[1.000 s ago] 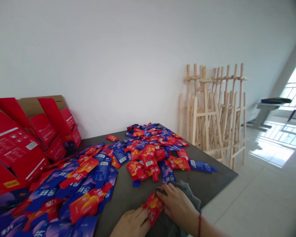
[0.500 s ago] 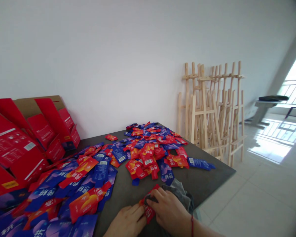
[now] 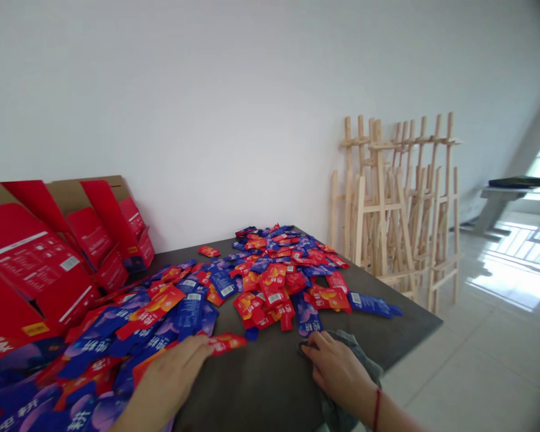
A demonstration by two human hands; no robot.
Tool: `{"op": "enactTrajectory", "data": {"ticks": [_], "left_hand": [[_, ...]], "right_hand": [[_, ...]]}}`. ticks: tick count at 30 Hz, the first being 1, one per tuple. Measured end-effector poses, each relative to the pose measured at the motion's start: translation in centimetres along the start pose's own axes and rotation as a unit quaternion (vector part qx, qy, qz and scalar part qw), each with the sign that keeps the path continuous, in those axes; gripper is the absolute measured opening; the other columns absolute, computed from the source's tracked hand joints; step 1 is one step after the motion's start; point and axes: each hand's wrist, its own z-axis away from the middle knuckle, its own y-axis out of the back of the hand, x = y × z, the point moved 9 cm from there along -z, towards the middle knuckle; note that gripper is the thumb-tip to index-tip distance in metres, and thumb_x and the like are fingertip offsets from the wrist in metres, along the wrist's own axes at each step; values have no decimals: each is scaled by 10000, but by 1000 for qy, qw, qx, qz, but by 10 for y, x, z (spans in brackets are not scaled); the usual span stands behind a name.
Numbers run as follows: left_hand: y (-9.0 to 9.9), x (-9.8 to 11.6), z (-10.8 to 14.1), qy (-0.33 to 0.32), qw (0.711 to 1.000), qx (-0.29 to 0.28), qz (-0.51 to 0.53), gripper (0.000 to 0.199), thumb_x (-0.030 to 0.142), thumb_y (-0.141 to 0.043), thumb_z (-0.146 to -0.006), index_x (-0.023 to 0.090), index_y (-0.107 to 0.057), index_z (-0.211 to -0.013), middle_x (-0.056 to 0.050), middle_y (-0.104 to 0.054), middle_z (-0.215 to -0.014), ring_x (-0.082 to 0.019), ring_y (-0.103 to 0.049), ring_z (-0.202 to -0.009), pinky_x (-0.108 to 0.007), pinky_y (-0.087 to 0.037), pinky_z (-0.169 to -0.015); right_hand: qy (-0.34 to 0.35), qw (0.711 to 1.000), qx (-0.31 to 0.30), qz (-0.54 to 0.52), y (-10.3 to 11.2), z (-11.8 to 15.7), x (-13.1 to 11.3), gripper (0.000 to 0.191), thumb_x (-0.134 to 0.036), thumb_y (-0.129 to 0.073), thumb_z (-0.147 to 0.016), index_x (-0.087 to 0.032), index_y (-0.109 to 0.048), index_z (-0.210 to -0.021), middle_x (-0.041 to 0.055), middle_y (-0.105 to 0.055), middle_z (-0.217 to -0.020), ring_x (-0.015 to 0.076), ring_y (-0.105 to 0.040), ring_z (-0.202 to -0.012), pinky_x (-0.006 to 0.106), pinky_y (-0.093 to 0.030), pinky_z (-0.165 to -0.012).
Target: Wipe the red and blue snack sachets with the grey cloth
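Note:
My left hand point(image 3: 173, 375) is over the right edge of the near-left pile, its fingers closed on a red packet point(image 3: 227, 343) that sticks out past the fingertips. On the dark table's right part, my right hand point(image 3: 337, 369) grips a grey-green cloth point(image 3: 357, 354), which bunches beneath and beside it. Blue and red packets lie heaped on the left, such as a blue packet point(image 3: 190, 312). A second heap spreads further back, with a red packet point(image 3: 273, 282) on it. One blue packet point(image 3: 371, 304) lies apart at the right.
Open red cardboard boxes point(image 3: 36, 258) stand at the left against the wall. Wooden easels point(image 3: 382, 210) lean together beyond the dark table point(image 3: 261, 384). A grey stand point(image 3: 497, 207) with a dark object on top is at the far right.
My hands have moved apart. The left has gone left with the red packet that was between both hands; the right has moved right with the cloth. The view has shifted slightly left.

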Motion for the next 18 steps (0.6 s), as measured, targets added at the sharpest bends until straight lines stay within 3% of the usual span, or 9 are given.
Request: {"op": "enactTrajectory", "data": {"ticks": [4,6,8,10,12,15,18], "left_hand": [[-5,-89,6,106,991,-53,-57,382,101,-342,-826,159,-631,-1069,-113,-642,-1145,-256,-579,-1071,-407,-450,-929],[-12,-112,6,141,984,-92,-52,394,101,-333,-812,151,-635,-1060,-120,-639,-1150,-274,-565,-1096,-441,-432,-946],[-21,-116,1,172,973,-142,-53,386,84,-335,-791,135,-650,-1008,-134,-649,-1103,-289,-571,-1074,-456,-433,-923],[-27,-103,-12,197,960,-187,-64,334,94,-360,-780,120,-663,-920,-146,-657,-1022,-298,-585,-1020,-456,-437,-891],[-30,-74,-36,207,957,-197,-56,273,174,-402,-815,123,-659,-891,-142,-651,-981,-294,-584,-986,-443,-432,-887],[-38,-13,-86,174,971,-161,24,344,402,-472,-870,141,-624,-1035,-128,-631,-1040,-276,-577,-997,-401,-445,-878],[-56,30,-124,134,973,-182,51,446,398,-563,-848,99,-559,-1178,-170,-612,-1108,-301,-578,-1038,-402,-478,-840]], "right_hand": [[6,1000,6,17,-5,-1,-2,366,-119,-495,-783,-194,-637,-1111,81,-585,-1066,233,-523,-980,336,-414,-814],[8,1000,12,17,-6,-1,-2,380,-119,-503,-772,-201,-633,-1120,78,-586,-1074,234,-522,-980,336,-414,-808],[9,1000,17,13,-6,-1,-2,389,-121,-506,-766,-209,-632,-1123,74,-588,-1068,232,-523,-973,335,-414,-803],[9,1000,20,12,-6,-1,-2,388,-121,-507,-762,-211,-635,-1117,75,-591,-1053,232,-525,-968,337,-415,-801],[9,1000,17,15,-6,-2,-3,377,-124,-507,-761,-209,-639,-1104,78,-592,-1041,236,-528,-962,340,-419,-793],[6,1000,10,18,-6,-3,-3,373,-121,-507,-757,-211,-640,-1093,77,-593,-1042,239,-530,-965,338,-425,-784],[4,1000,9,11,-5,-4,-3,377,-117,-508,-754,-223,-644,-1089,72,-592,-1048,233,-529,-975,325,-424,-796]]}}
